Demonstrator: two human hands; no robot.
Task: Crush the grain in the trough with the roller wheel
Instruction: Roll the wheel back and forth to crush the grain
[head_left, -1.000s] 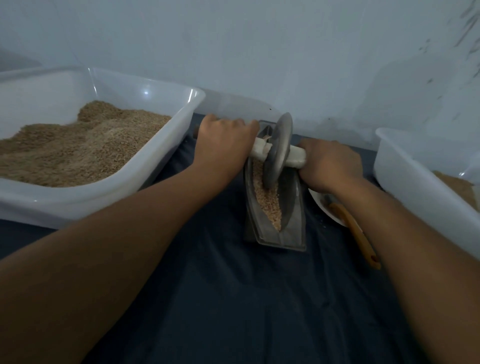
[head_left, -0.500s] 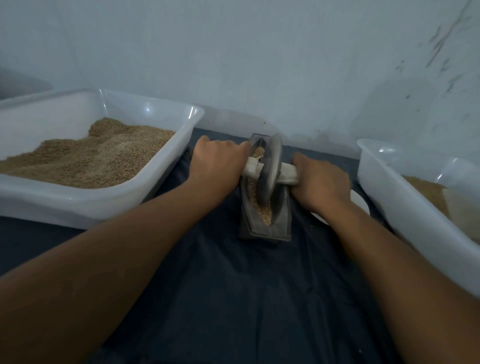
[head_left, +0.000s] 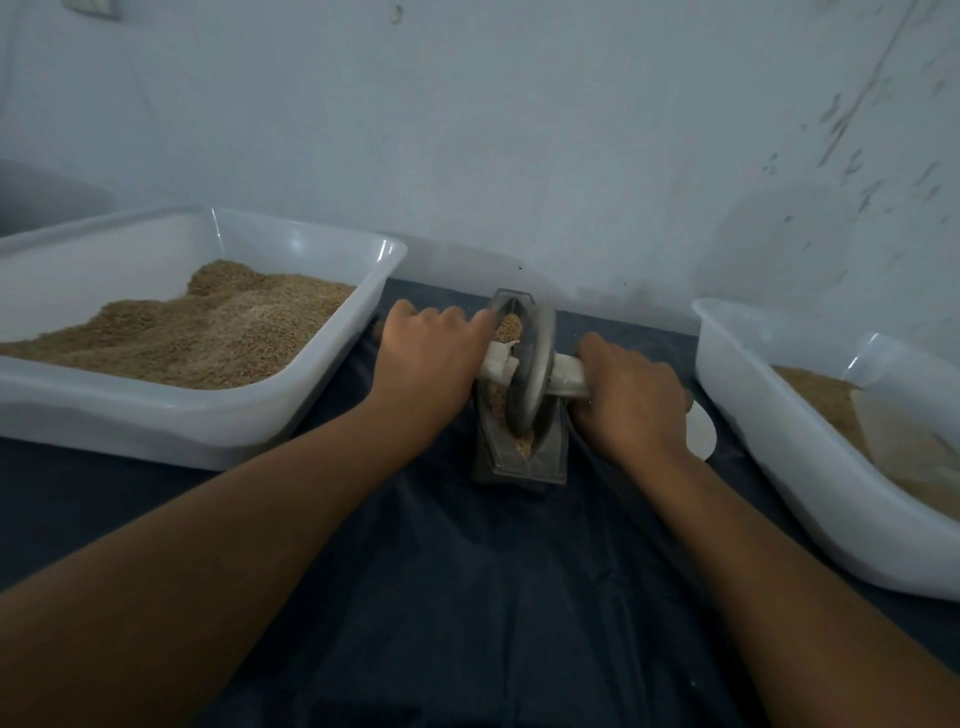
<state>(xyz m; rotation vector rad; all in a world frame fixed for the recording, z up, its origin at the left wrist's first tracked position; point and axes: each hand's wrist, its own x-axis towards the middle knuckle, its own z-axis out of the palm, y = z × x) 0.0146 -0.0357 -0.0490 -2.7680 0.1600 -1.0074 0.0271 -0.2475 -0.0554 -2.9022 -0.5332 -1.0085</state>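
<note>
On the far left of the dark cloth (head_left: 467, 597), a large white plastic tub (head_left: 208, 415) sits with its near wall facing the person. It holds a heaped mass of brown whole grain (head_left: 208, 327), piled highest toward its back and sloping down toward the left and front.

Just right of the tub's corner, the left hand (head_left: 431, 358) curls round the left end of the pale handle bar (head_left: 496, 364), knuckles up, gripping it firmly. The bar passes through the centre of the grey roller wheel (head_left: 532, 379), which stands on edge in the narrow dark metal trough (head_left: 514, 467). The trough lies lengthwise away from the person, midway between the two tubs, resting on the cloth. Light brown grain in the trough (head_left: 524, 444) shows both at the far end, above the bar, and at the near end below the wheel's rim; the wheel sits in the near half of the trough, its rim down among the grain.

The right hand (head_left: 631, 400) wraps round the right end of the bar, fingers closed over it. Just past this hand, a pale round dish (head_left: 701, 431) peeks out, mostly hidden.

On the far right, a second white tub (head_left: 779, 441) angles off the frame. It holds a shallower layer of finer tan meal (head_left: 821, 400), with a pale sheet or scoop (head_left: 893, 431) lying on it; which of the two I cannot tell.
</note>
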